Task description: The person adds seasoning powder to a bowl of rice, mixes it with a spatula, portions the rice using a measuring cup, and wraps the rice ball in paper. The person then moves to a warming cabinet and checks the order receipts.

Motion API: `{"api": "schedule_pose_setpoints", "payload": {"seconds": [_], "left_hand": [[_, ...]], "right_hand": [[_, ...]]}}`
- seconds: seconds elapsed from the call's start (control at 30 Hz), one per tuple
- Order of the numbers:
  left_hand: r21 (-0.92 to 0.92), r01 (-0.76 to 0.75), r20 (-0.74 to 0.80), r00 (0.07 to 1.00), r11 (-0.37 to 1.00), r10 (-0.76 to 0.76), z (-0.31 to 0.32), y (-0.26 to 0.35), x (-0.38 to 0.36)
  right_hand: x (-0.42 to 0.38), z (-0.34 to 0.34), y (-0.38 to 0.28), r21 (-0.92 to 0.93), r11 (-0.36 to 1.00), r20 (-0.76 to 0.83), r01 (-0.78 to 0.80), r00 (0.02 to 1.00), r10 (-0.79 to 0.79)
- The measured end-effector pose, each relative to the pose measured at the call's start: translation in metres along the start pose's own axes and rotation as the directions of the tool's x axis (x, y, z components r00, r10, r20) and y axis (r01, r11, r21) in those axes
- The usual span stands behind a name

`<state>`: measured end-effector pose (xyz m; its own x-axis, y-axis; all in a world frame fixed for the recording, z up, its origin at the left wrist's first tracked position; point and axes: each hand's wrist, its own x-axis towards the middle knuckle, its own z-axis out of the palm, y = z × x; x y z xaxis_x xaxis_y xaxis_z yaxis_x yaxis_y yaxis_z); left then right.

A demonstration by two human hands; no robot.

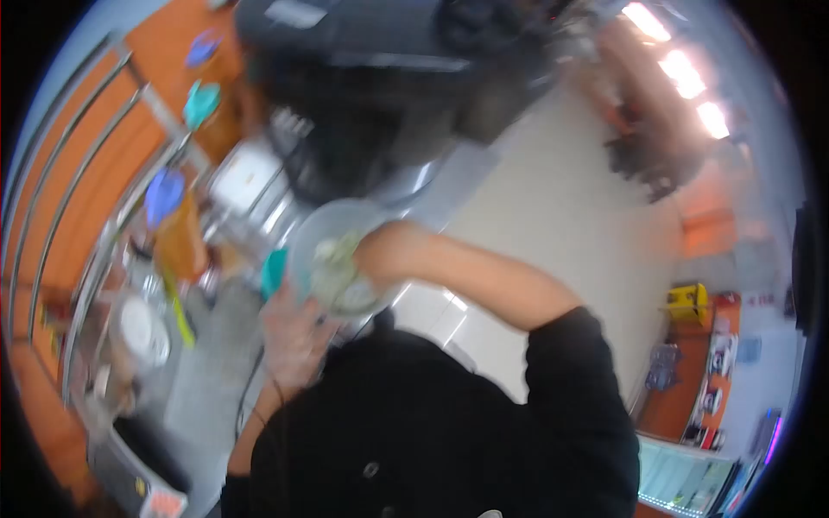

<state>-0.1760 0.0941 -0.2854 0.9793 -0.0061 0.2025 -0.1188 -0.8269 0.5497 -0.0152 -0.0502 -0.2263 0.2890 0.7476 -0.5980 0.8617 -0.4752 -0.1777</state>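
Head: contents being handled in bowl.
Right hand is dipped in at three o'clock, left hand placed at seven; neither grip can be told; steadying seems called for.

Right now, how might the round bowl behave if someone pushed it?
The bowl would probably keep its shape, since its rim looks evenly round. It may be fairly light, as its wall looks translucent, though blur hides the material. The loose-looking pale green contents could shift.
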Motion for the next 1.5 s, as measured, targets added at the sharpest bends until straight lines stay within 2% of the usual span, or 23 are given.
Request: {"api": "schedule_pose_setpoints", "payload": {"seconds": [0.07, 0.13, 0.23, 0.33, 0.43, 0.47, 0.57, 0.67, 0.77, 0.83, 0.87, 0.97, 1.0, 1.1, 1.13, 1.23, 1.27, 1.33, 1.4, 1.5], "left_hand": [[0.0, 0.034, -0.028, 0.999, 0.999, -0.034, 0.001, 0.002, 0.001], [-0.065, 0.029, -0.082, 0.996, 0.997, -0.035, 0.007, -0.001, 0.003], [-0.125, 0.078, -0.085, 0.992, 0.989, -0.089, 0.003, 0.005, 0.002], [-0.069, 0.136, -0.041, 0.989, 0.988, -0.139, 0.003, 0.002, 0.004], [-0.119, 0.15, -0.05, 0.986, 0.981, -0.157, 0.01, 0.001, 0.002], [-0.114, 0.145, -0.052, 0.987, 0.983, -0.151, 0.01, 0.001, 0.0], [-0.02, 0.104, -0.053, 0.993, 0.994, -0.104, 0.006, 0.004, 0.001], [0.017, 0.102, -0.024, 0.995, 0.995, -0.101, 0.01, 0.004, 0.003], [0.004, 0.073, 0.015, 0.997, 0.997, -0.073, 0.01, 0.007, 0.0], [-0.04, 0.113, 0.027, 0.993, 0.993, -0.112, 0.008, 0.01, 0.002], [-0.027, 0.092, 0.014, 0.996, 0.995, -0.092, 0.007, 0.01, 0.002], [0.008, 0.06, 0.007, 0.998, 0.998, -0.061, 0.006, 0.009, 0.002], [0.013, 0.067, 0.025, 0.997, 0.998, -0.067, 0.007, 0.008, 0.002], [0.003, 0.089, 0.039, 0.995, 0.996, -0.089, 0.011, 0.006, 0.006], [-0.006, 0.101, 0.041, 0.994, 0.995, -0.1, 0.012, 0.007, 0.005], [-0.016, 0.068, 0.035, 0.997, 0.998, -0.068, 0.011, 0.007, 0.005], [-0.015, 0.038, 0.022, 0.999, 0.999, -0.038, 0.011, 0.005, 0.005], [-0.008, -0.028, -0.008, 1.0, 1.0, 0.028, 0.012, 0.003, 0.009], [-0.005, 0.032, 0.024, 0.999, 0.999, -0.032, 0.012, 0.005, 0.009], [-0.01, 0.089, 0.069, 0.994, 0.996, -0.088, 0.01, 0.006, 0.007]], "right_hand": [[0.027, 0.002, 0.009, -0.078, 0.986, 0.058, -0.148, 0.987, 0.152], [0.032, -0.01, 0.019, -0.119, 0.974, -0.082, -0.192, 0.98, 0.183], [0.02, -0.004, 0.021, -0.167, 0.973, -0.34, -0.162, 0.935, 0.097], [0.01, 0.022, -0.012, -0.194, 0.968, -0.206, -0.156, 0.972, 0.115], [-0.001, -0.004, -0.016, -0.123, 0.992, -0.059, -0.019, 0.998, 0.012], [0.002, -0.001, -0.007, -0.122, 0.992, -0.277, -0.031, 0.961, -0.004], [0.017, 0.015, -0.001, -0.15, 0.965, -0.17, -0.215, 0.967, 0.189], [0.013, 0.004, -0.014, -0.183, 0.979, 0.208, -0.095, 0.969, 0.133], [0.026, -0.008, 0.019, 0.136, 0.967, 0.424, -0.216, 0.895, 0.14], [0.013, -0.007, 0.034, 0.269, 0.953, 0.14, -0.138, 0.985, 0.103], [0.01, -0.007, 0.037, 0.322, 0.943, -0.01, -0.082, 0.996, 0.09], [0.009, 0.027, 0.023, 0.145, 0.979, -0.145, -0.141, 0.976, 0.162], [0.013, 0.038, 0.011, 0.008, 0.994, -0.035, -0.106, 0.994, 0.106], [-0.018, 0.038, -0.003, -0.019, 0.999, -0.024, 0.035, 0.999, -0.035], [-0.033, 0.015, -0.005, 0.028, 0.999, 0.005, -0.031, 1.0, 0.031], [-0.032, 0.008, 0.004, 0.117, 0.959, -0.255, -0.256, 0.926, 0.279], [-0.013, 0.028, 0.01, 0.128, 0.969, -0.3, -0.211, 0.923, 0.241], [0.006, 0.034, -0.011, 0.094, 0.983, -0.123, -0.156, 0.978, 0.167], [-0.002, 0.029, -0.021, 0.096, 0.988, 0.044, -0.119, 0.992, 0.115], [-0.047, -0.013, -0.013, 0.089, 0.995, 0.128, -0.033, 0.992, 0.022]]}}
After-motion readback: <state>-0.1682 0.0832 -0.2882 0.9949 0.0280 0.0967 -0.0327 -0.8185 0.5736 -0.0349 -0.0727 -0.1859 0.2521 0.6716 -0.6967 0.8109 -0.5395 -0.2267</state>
